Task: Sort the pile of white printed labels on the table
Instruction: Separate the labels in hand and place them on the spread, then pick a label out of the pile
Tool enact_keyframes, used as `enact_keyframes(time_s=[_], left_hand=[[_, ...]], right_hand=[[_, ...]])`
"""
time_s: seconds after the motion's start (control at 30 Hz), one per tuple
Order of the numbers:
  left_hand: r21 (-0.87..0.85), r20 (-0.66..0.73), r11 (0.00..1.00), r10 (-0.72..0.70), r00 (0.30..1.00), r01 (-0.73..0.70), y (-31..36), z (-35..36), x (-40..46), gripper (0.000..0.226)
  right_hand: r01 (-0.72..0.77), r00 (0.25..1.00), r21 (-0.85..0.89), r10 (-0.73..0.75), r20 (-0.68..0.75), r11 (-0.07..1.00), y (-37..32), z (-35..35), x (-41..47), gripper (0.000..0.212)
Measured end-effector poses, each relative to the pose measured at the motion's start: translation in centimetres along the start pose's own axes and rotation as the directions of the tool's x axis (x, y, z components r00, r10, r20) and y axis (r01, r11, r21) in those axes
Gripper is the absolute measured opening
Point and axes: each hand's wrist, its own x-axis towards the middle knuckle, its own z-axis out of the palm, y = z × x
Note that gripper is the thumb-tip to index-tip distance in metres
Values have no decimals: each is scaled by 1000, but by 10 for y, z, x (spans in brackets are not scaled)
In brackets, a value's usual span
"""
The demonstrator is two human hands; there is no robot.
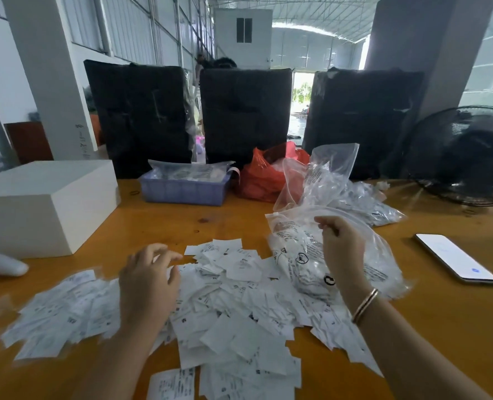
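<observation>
The right hand (340,246) pinches the rim of a clear printed plastic bag (334,255), lifted above the wooden table (225,217). The pile of white printed labels (210,307) sprawls near centre; the left hand (148,281) hovers over it, fingers loosely spread.

Daylit hall – white pillar (48,82), windows.

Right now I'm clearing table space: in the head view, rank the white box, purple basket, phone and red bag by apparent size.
1. white box, though nearest the camera
2. purple basket and red bag: look alike, bag partly hidden
3. phone
</observation>
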Motion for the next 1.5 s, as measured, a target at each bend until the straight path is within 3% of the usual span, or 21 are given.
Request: enact_keyframes(time_s=[0.1,0.23,0.4,0.47,0.6,0.73,0.87,1.03,1.17,1.23,1.33,1.5], left_hand=[[-32,9,994,105,994,-104,10,3,-3,17],[-89,35,970,232,972,-228,16,4,-8,18],[-111,52,960,264,963,-257,17,3,-8,19],[-117,63,959,265,962,-256,18,2,-8,19],[-131,66,954,280,958,-270,18,2,-9,19],[-141,73,950,292,954,-280,18,2,-8,20],[-137,74,948,298,952,-286,18,4,-9,20],[-163,79,947,293,953,-278,17,3,-9,18],[-177,78,948,281,956,-265,20,2,-9,16],[-202,80,944,282,956,-261,22,2,-10,15],[-335,113,927,218,969,-170,25,3,-11,14],[-585,281,809,149,948,47,27,-1,-14,42]], right_hand=[[32,996,-286,-6,89,958,15,-7,23,28],[151,945,-600,63,320,785,33,-5,37,27],[287,850,-784,231,474,551,39,3,34,27],[285,856,-788,225,466,546,37,4,31,30],[122,913,-708,201,355,695,32,2,26,18],[40,927,-643,211,308,765,36,-2,26,20],[90,935,-661,165,313,745,38,-3,30,41],[181,976,-680,-43,214,710,32,-3,29,34],[212,975,-431,-160,155,877,10,5,22,29],[206,962,-205,-159,224,957,-6,14,12,21],[81,880,75,-107,464,994,-30,32,-16,16],[5,716,150,-109,690,989,-44,60,-64,17]])
